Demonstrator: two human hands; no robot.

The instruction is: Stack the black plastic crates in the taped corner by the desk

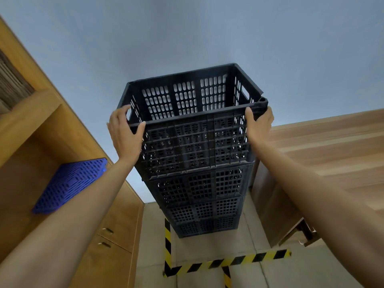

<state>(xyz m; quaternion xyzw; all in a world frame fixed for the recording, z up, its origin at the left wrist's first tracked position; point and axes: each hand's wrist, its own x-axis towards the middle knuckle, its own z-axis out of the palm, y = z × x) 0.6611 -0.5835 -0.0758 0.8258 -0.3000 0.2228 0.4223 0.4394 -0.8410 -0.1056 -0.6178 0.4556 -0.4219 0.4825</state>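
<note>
Stack of black perforated plastic crates [199, 183], standing on the tiled floor inside the yellow-and-black striped floor tape [228, 261], against the grey wall. Top black slotted crate [191, 125]: left hand [124, 134] grips its rim at 9 o'clock, right hand [258, 123] grips the corner at 3 o'clock. Wooden desk [324, 163] just beside at 3 o'clock; wooden shelving unit [52, 132] at 9 o'clock, holding a tilted blue perforated plastic panel [68, 183].
</note>
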